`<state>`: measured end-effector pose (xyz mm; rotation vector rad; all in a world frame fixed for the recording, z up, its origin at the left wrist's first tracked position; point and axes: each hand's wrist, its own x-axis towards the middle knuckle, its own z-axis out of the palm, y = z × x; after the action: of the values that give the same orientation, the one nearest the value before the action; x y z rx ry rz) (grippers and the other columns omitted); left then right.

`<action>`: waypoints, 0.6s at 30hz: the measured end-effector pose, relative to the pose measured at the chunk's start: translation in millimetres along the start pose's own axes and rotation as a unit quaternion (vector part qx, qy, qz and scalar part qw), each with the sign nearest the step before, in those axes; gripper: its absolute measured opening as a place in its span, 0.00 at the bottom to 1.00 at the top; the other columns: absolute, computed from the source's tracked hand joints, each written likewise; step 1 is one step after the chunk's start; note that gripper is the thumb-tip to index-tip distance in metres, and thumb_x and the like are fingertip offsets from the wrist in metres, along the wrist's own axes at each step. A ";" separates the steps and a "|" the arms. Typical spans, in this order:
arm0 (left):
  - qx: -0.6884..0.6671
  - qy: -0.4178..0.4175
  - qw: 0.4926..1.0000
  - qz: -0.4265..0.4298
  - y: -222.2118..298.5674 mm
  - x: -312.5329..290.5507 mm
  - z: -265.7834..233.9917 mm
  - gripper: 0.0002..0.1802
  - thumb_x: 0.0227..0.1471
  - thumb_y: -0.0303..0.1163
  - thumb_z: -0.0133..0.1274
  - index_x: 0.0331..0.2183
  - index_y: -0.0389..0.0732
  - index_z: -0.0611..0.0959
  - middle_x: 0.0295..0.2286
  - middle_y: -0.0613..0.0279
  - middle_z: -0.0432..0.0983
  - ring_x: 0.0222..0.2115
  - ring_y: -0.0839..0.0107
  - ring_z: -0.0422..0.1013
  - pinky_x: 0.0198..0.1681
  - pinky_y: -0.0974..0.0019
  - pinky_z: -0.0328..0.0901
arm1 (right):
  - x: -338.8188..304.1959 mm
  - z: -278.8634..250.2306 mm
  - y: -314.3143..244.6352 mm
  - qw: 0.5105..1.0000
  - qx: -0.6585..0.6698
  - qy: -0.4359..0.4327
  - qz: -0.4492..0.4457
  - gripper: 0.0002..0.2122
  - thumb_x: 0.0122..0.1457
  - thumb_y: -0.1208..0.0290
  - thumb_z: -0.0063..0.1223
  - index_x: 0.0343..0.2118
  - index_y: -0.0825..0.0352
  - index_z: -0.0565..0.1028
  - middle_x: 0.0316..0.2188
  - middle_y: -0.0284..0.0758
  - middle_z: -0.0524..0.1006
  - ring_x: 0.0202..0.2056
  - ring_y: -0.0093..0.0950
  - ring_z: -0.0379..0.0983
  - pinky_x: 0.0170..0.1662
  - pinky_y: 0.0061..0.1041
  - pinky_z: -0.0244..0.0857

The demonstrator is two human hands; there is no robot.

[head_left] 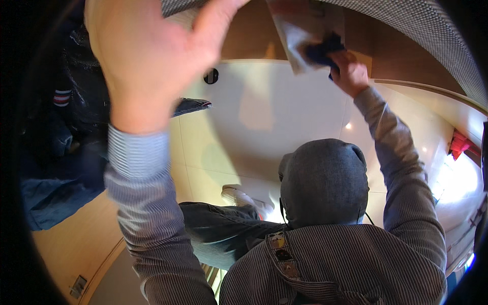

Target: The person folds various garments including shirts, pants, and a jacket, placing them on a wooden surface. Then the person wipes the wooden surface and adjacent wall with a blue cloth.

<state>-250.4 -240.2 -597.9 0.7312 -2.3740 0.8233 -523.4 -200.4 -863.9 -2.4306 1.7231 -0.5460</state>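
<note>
My left hand (pixel 152 56) is raised at the upper left, thumb spread, its fingertips cut off by the top edge. It is close to a grey woven surface (pixel 183 5); I cannot tell whether they touch. At the upper right, my right hand (pixel 351 73) grips a crumpled dark blue cloth (pixel 323 52). The cloth lies against or just in front of a pale, shiny strip (pixel 300 46) over brown wood (pixel 244 40). Both forearms wear fine-striped sleeves, the left with a light cuff.
A person in a dark shiny jacket (pixel 81 76) and jeans is at the left. Pale floor (pixel 284 112) spreads below the hands, with a round black object (pixel 211 76). Below are a rounded grey cloth form (pixel 325 183), a white shoe (pixel 239 198) and striped fabric (pixel 335 259). Red cloth (pixel 460 145) is far right.
</note>
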 end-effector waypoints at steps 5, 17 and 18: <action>-0.249 -0.001 0.957 -0.152 91.4 -59.7 2.4 0.27 0.37 0.34 0.58 0.42 0.35 0.71 0.40 0.48 0.70 0.40 0.55 0.66 0.44 0.59 0.58 | -36.4 -17.3 -27.9 0.996 0.088 -0.012 0.007 0.15 0.39 0.75 0.51 0.34 0.59 0.72 0.29 0.34 0.73 0.33 0.34 0.71 0.34 0.31 0.68; -0.612 -0.044 0.175 -0.770 172.0 -171.7 99.9 0.17 0.53 0.31 0.42 0.44 0.36 0.68 0.39 0.57 0.70 0.39 0.65 0.69 0.42 0.61 0.65 | -42.3 -36.9 -48.9 0.931 0.311 -0.167 -0.098 0.15 0.41 0.77 0.56 0.36 0.65 0.74 0.33 0.39 0.75 0.36 0.34 0.71 0.40 0.31 0.68; -0.590 -0.034 0.186 -0.785 170.9 -178.7 98.6 0.17 0.53 0.31 0.41 0.45 0.35 0.68 0.39 0.56 0.70 0.39 0.64 0.69 0.42 0.61 0.65 | -37.5 -40.7 -40.6 0.910 0.376 -0.166 -0.056 0.15 0.42 0.75 0.56 0.38 0.66 0.73 0.33 0.41 0.75 0.35 0.34 0.72 0.41 0.29 0.67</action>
<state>-258.2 -135.7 -842.7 1.4960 -0.3492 -1.6897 -512.5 -146.7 -822.6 -1.9139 0.9837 -0.6159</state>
